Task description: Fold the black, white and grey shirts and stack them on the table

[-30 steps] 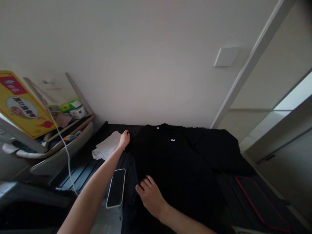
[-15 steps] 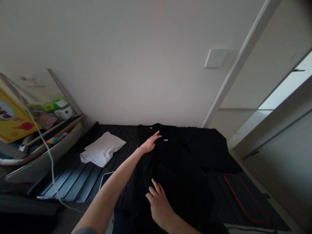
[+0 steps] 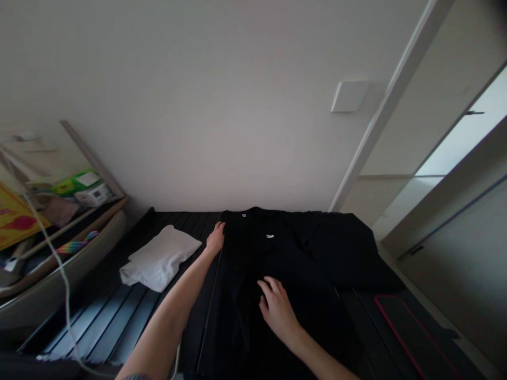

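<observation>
A black shirt (image 3: 289,264) lies spread on the dark slatted surface, with a small white mark on its chest and a small label at the neck. At the shirt's upper left edge, beside the shoulder, my left hand (image 3: 215,238) has its fingers together and bent on the cloth. My right hand (image 3: 278,309) is over the middle of the shirt, fingers apart and slightly curved, holding nothing. The dark cloth shows few folds, so its lower outline is hard to make out.
A folded white cloth (image 3: 161,257) lies on the slats (image 3: 119,316) to the left. Further left stands a bin (image 3: 99,240) with boxes and a white cable (image 3: 65,285). More black fabric (image 3: 344,248) and a red-edged dark flat item (image 3: 412,338) are on the right.
My left hand has moved left from the chest to the shirt's shoulder edge, and its fingers have drawn together. My right hand has shifted a little right and away from me.
</observation>
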`<state>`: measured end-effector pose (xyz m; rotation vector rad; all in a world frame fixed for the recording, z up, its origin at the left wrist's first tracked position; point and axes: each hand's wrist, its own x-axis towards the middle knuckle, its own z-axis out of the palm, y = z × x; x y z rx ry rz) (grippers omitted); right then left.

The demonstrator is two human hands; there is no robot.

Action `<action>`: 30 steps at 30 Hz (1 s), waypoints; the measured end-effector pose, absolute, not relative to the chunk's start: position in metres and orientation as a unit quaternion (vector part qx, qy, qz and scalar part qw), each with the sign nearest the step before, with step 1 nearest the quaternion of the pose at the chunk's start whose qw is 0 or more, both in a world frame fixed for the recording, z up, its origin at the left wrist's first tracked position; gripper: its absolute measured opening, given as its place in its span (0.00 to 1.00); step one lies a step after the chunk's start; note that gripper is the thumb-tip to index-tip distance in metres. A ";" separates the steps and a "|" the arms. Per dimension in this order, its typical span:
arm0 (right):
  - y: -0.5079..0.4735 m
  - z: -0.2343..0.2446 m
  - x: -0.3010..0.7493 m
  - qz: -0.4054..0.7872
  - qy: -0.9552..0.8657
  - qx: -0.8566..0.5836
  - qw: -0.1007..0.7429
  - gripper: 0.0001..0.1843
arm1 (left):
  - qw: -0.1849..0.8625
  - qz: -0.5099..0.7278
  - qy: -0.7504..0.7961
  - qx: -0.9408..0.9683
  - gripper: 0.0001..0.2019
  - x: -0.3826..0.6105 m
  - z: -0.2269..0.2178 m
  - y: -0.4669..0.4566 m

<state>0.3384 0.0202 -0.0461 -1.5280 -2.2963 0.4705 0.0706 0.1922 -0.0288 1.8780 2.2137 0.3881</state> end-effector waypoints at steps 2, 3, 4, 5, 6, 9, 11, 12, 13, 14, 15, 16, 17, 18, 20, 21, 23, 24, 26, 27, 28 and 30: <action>0.055 -0.047 0.343 0.165 -0.789 -0.567 0.169 0.25 | 0.104 0.124 0.751 0.641 0.30 0.067 -0.032 0.206; 0.073 -0.047 0.345 0.175 -0.775 -0.586 0.160 0.24 | 0.104 0.120 0.750 0.642 0.29 0.064 -0.034 0.213; 0.089 -0.046 0.345 0.190 -0.759 -0.606 0.144 0.25 | 0.104 0.118 0.749 0.644 0.27 0.061 -0.036 0.219; 0.105 -0.046 0.345 0.208 -0.743 -0.624 0.125 0.26 | 0.104 0.116 0.748 0.645 0.25 0.058 -0.038 0.225; 0.119 -0.046 0.343 0.225 -0.730 -0.637 0.105 0.27 | 0.104 0.116 0.748 0.646 0.21 0.055 -0.039 0.231; 0.150 -0.052 0.335 0.255 -0.720 -0.642 0.063 0.26 | 0.101 0.129 0.744 0.647 0.14 0.046 -0.040 0.249; 0.161 -0.058 0.329 0.267 -0.729 -0.628 0.055 0.25 | 0.099 0.150 0.741 0.647 0.13 0.042 -0.036 0.265; 0.164 -0.061 0.326 0.273 -0.729 -0.625 0.058 0.26 | 0.098 0.161 0.741 0.645 0.13 0.041 -0.033 0.274; 0.166 -0.063 0.325 0.275 -0.728 -0.624 0.066 0.27 | 0.098 0.173 0.740 0.643 0.14 0.041 -0.029 0.284; 0.168 -0.064 0.324 0.271 -0.727 -0.627 0.080 0.28 | 0.098 0.184 0.739 0.641 0.14 0.042 -0.026 0.295; 0.169 -0.063 0.323 0.259 -0.725 -0.631 0.098 0.29 | 0.097 0.193 0.738 0.639 0.15 0.045 -0.024 0.306; 0.169 -0.062 0.324 0.244 -0.723 -0.635 0.118 0.31 | 0.096 0.201 0.737 0.638 0.16 0.048 -0.023 0.316; 0.169 -0.061 0.325 0.229 -0.723 -0.638 0.135 0.32 | 0.094 0.208 0.735 0.639 0.16 0.053 -0.023 0.324; 0.170 -0.059 0.326 0.219 -0.723 -0.639 0.146 0.33 | 0.094 0.211 0.733 0.640 0.16 0.058 -0.025 0.331; 0.168 -0.055 0.328 0.215 -0.721 -0.643 0.147 0.35 | 0.098 0.210 0.729 0.644 0.17 0.071 -0.034 0.337; 0.167 -0.054 0.330 0.215 -0.720 -0.645 0.139 0.36 | 0.103 0.204 0.727 0.647 0.19 0.078 -0.041 0.336; 0.158 -0.053 0.332 0.208 -0.723 -0.647 0.123 0.37 | 0.115 0.189 0.722 0.656 0.25 0.088 -0.057 0.327; 0.151 -0.053 0.334 0.200 -0.729 -0.644 0.118 0.37 | 0.118 0.182 0.719 0.660 0.28 0.092 -0.064 0.320; 0.130 -0.053 0.335 0.188 -0.747 -0.628 0.114 0.36 | 0.116 0.173 0.712 0.670 0.31 0.095 -0.076 0.301; 0.117 -0.053 0.335 0.186 -0.759 -0.613 0.114 0.36 | 0.111 0.172 0.708 0.675 0.31 0.095 -0.081 0.290; 0.103 -0.053 0.334 0.187 -0.774 -0.594 0.112 0.36 | 0.106 0.172 0.705 0.680 0.31 0.094 -0.083 0.279; 0.072 -0.052 0.333 0.191 -0.811 -0.543 0.101 0.38 | 0.096 0.166 0.691 0.697 0.28 0.089 -0.085 0.257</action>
